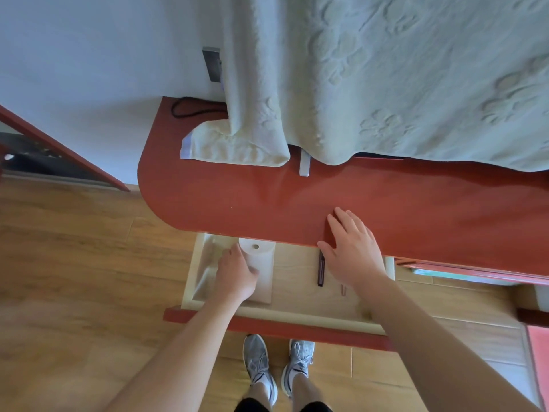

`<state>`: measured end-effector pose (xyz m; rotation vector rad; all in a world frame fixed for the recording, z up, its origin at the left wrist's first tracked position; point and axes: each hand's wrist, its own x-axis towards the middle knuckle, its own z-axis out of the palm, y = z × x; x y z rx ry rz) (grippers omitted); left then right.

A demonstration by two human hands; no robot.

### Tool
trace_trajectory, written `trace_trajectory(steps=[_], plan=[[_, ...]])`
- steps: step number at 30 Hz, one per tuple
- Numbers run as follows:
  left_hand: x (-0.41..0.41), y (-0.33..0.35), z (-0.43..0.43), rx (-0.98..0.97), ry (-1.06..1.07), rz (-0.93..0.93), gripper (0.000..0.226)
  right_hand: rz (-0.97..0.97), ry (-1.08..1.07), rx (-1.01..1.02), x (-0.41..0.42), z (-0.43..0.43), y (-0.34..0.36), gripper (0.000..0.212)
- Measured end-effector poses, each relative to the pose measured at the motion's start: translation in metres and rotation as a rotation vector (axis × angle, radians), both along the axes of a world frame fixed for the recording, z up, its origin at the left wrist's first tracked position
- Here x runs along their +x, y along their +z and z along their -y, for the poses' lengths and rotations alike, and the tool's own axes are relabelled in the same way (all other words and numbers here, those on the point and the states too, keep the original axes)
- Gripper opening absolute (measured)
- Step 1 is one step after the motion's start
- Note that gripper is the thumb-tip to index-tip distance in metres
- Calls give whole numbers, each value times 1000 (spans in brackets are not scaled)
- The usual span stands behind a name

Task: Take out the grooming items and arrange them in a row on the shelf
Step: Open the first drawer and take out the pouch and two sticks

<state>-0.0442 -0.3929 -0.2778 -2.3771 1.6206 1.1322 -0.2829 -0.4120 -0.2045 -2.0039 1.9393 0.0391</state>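
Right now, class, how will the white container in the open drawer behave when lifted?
The white container looks rigid, so probably keeps its shape in the left hand. Its smooth surface may be slippery. Its rounded end suggests it could roll if laid on the shelf.

**Red shelf above an open drawer**

The red shelf has a rounded left end. A pale green quilted cloth hangs down onto its back edge, one corner folded flat on the top. A black cable loops at the back left, and a white strip pokes out from under the cloth. The right hand rests flat on the front edge.

Below, the open drawer holds crumpled clear plastic, a white container lying on its side and gripped by the left hand, a dark stick and a small pink clip. Grey trainers stand on the wooden floor.
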Motion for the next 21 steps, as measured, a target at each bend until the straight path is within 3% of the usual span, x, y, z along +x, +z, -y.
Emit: trace_trajectory(steps=[10, 16, 21], plan=[[-2, -7, 5, -13, 51, -32, 47, 53, -51, -22, 2, -1, -7, 62], [1, 3, 4, -10, 130, -116, 60, 58, -62, -25, 4, -3, -8, 61], [5, 13, 3, -15, 258, -163, 56, 68, -67, -31, 4, -4, -9, 61]])
